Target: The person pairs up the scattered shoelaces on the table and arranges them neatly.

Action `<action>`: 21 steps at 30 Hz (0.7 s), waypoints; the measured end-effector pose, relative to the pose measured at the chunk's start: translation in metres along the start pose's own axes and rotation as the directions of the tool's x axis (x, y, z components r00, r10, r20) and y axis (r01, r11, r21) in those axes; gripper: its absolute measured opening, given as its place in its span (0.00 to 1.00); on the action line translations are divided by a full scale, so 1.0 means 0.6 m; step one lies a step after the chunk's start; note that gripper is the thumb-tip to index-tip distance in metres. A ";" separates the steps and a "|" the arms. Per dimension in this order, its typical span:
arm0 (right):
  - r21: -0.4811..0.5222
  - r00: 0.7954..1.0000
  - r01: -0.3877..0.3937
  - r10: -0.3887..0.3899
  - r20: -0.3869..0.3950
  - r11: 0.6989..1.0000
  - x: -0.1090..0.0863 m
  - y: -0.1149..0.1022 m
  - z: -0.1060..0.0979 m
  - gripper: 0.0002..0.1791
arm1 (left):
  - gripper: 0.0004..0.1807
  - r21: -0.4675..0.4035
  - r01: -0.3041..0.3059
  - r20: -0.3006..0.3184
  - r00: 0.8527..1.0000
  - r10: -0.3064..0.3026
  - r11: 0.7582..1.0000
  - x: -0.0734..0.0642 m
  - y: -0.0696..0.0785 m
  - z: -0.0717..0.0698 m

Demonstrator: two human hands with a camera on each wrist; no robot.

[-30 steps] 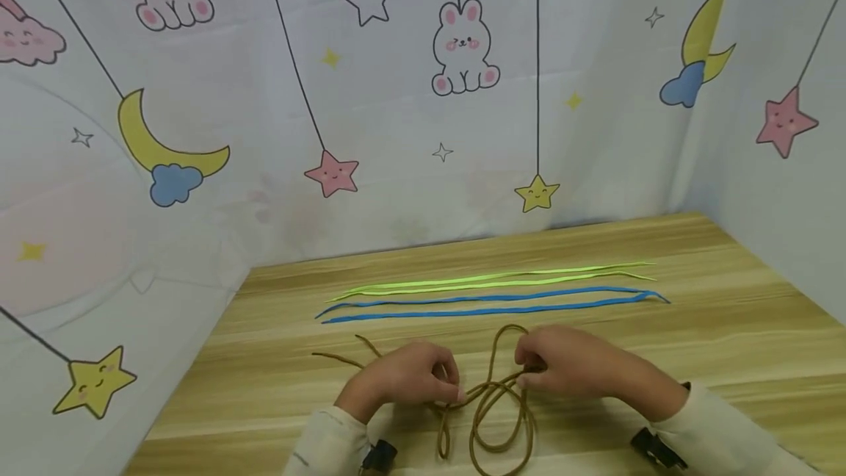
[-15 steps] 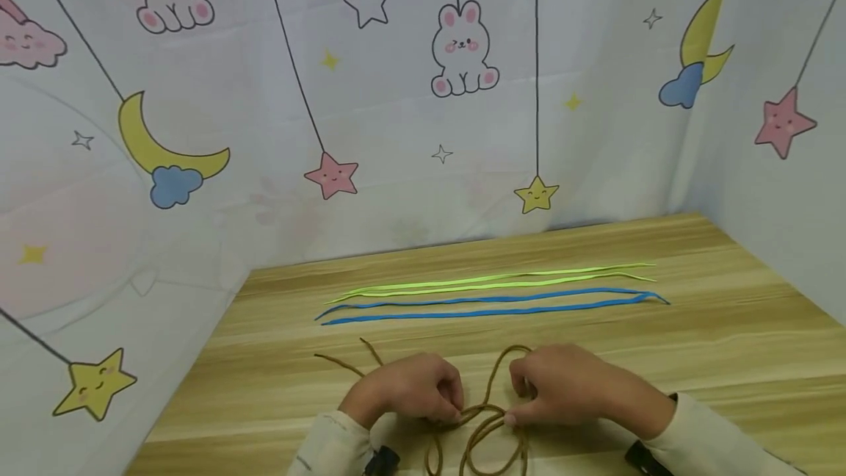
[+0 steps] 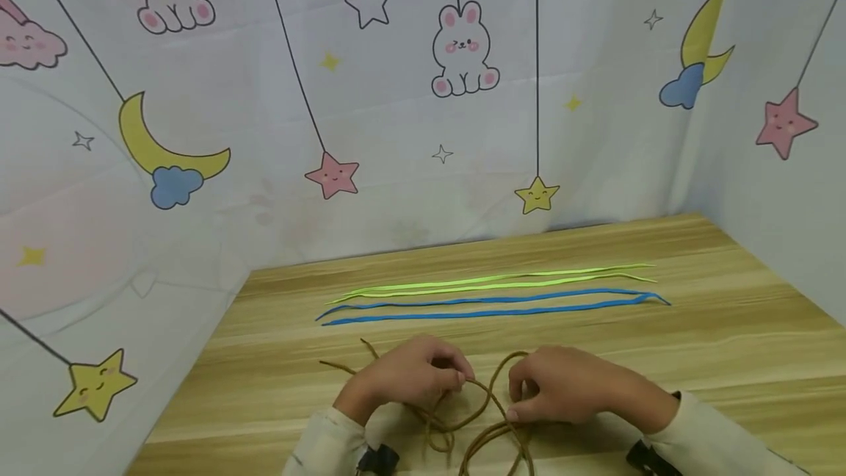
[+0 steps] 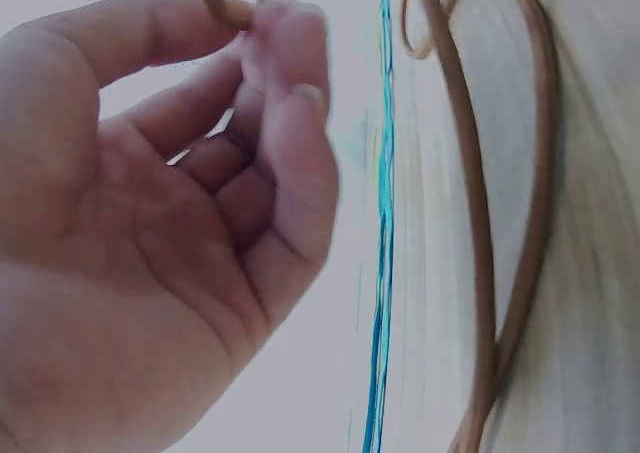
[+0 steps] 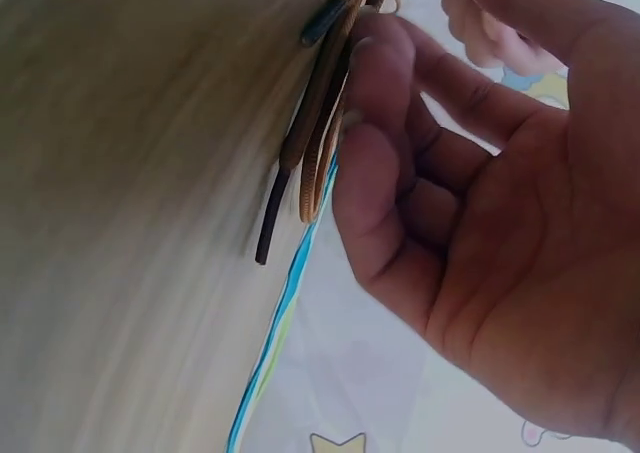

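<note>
A thin round brown shoelace (image 3: pixel 485 432) lies in loose loops between the hands, in front of the person. My left hand (image 3: pixel 413 373) pinches one strand between thumb and fingertips, a little raised; the left wrist view shows the strand (image 4: pixel 460 123) looping down beside the hand (image 4: pixel 200 173). Opposite it, my right hand (image 3: pixel 565 384) holds the gathered strands low at its thumb tip. In the right wrist view its fingers (image 5: pixel 370 173) are curled by the brown strands (image 5: pixel 320 123), and a dark lace tip hangs below them. Two lace ends (image 3: pixel 337 366) stick out beyond the left hand.
Behind the hands, blue laces (image 3: pixel 489 312) and lime-green laces (image 3: pixel 496 283) lie stretched side by side across the wooden table (image 3: pixel 727 300). A white cloth (image 3: pixel 396 219) printed with stars, moons and rabbits hangs around the back and sides.
Both hands first came nearer the person with the lace. My left hand has since lifted slightly away with a strand, widening the crossing of the loops. The right hand has stayed low.
</note>
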State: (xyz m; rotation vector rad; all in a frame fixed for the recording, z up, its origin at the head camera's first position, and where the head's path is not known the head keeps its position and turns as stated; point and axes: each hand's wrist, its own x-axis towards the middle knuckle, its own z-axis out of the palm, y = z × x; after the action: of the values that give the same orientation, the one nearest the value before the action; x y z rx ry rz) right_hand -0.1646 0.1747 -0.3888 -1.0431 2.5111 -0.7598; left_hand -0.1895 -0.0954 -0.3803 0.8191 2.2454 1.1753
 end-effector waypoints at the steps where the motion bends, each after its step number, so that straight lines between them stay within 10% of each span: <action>1: 0.040 1.000 0.021 -0.021 0.009 0.999 0.000 0.001 -0.001 0.08 | 0.08 -0.023 -0.011 -0.010 1.000 0.011 1.000 0.000 0.000 -0.001; 10: 0.407 0.946 0.233 -0.302 0.113 0.883 0.008 0.006 -0.018 0.11 | 0.07 -0.112 -0.110 -0.081 0.992 0.101 0.988 0.002 0.011 -0.004; 15: 0.566 0.938 0.237 -0.337 0.078 0.790 0.006 0.003 -0.022 0.09 | 0.08 -0.145 -0.130 -0.097 0.988 0.116 0.981 0.001 0.021 0.001; 21: 0.626 0.940 0.218 -0.333 0.071 0.749 -0.003 -0.001 -0.029 0.10 | 0.09 -0.179 -0.173 -0.106 0.982 0.156 0.968 -0.005 0.020 -0.005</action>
State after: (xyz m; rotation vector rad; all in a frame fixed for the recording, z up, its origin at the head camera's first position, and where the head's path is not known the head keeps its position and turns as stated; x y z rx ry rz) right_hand -0.1711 0.1818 -0.3740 -1.1722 1.7584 -1.3797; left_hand -0.1858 -0.0934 -0.3682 0.9056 2.1289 1.5048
